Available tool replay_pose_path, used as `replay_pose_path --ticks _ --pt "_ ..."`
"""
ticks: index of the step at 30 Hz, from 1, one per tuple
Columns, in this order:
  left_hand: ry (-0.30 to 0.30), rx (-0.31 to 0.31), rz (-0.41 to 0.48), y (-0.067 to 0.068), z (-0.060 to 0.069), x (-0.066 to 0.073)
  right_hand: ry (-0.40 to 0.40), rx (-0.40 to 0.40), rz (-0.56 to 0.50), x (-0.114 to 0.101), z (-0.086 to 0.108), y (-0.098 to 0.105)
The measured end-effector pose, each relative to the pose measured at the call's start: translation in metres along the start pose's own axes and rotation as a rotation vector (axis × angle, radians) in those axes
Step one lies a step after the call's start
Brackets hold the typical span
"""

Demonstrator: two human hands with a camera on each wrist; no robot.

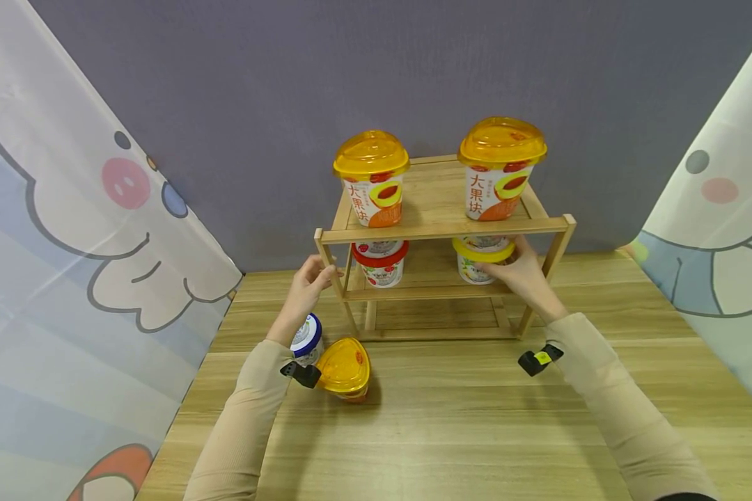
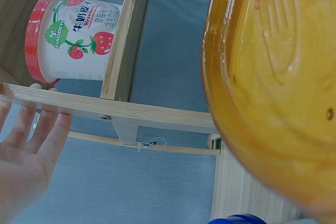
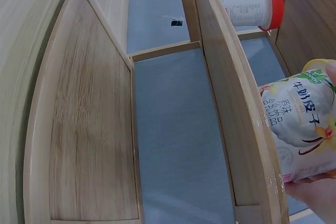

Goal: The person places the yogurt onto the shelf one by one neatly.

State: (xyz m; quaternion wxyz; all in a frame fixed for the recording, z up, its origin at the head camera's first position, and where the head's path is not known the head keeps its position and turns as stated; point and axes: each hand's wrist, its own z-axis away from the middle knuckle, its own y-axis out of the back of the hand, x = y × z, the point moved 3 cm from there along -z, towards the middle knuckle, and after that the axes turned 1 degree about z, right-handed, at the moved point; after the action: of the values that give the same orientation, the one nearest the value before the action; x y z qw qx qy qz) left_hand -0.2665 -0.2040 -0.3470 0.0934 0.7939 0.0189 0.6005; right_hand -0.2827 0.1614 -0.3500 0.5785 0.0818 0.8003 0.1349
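A wooden rack (image 1: 441,296) stands against the back wall. On its middle shelf my right hand (image 1: 521,278) grips a yellow-lidded cup (image 1: 473,270), whose printed side (image 3: 299,124) shows in the right wrist view. My left hand (image 1: 307,289) is at the rack's left side post, with its fingertips touching the wood in the left wrist view and its fingers fairly straight. Left on that shelf sits a red-lidded cup (image 1: 382,268) with strawberries on it (image 2: 86,39). Two orange-domed cups, one left (image 1: 372,188) and one right (image 1: 498,181), stand on the top shelf.
On the table below my left wrist stand a blue-lidded cup (image 1: 307,337) and another orange-domed cup (image 1: 345,365), which looms large in the left wrist view. The rack's bottom shelf (image 1: 435,316) lies close to the table (image 1: 451,417). Printed curtains (image 1: 69,229) hang on both sides.
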Motion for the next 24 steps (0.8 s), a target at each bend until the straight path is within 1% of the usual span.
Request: replay_pose_path --ticks 6,9,12,16,20,21,24 --pt "0.002 -0.009 0.006 0.000 0.000 -0.001 0.041 -0.011 -0.022 -0.001 0.004 -0.001" --pt "0.005 -0.016 0.014 0.000 0.000 -0.001 0.056 -0.007 -0.037 -0.001 0.006 0.000" --pt "0.007 -0.017 0.016 0.000 0.000 -0.001 0.091 0.003 -0.053 -0.002 0.009 0.000" --pt "0.008 -0.013 0.014 0.000 0.000 -0.001 0.126 0.016 -0.029 -0.005 0.015 0.002" --pt "-0.001 -0.012 0.015 0.000 -0.001 -0.002 0.138 0.021 -0.004 -0.007 0.020 0.003" --pt "-0.002 -0.011 0.016 0.000 -0.001 -0.003 0.135 0.019 -0.010 -0.007 0.021 0.004" --pt "0.000 -0.009 0.018 0.000 -0.001 -0.003 0.121 0.021 0.019 -0.008 0.025 0.005"
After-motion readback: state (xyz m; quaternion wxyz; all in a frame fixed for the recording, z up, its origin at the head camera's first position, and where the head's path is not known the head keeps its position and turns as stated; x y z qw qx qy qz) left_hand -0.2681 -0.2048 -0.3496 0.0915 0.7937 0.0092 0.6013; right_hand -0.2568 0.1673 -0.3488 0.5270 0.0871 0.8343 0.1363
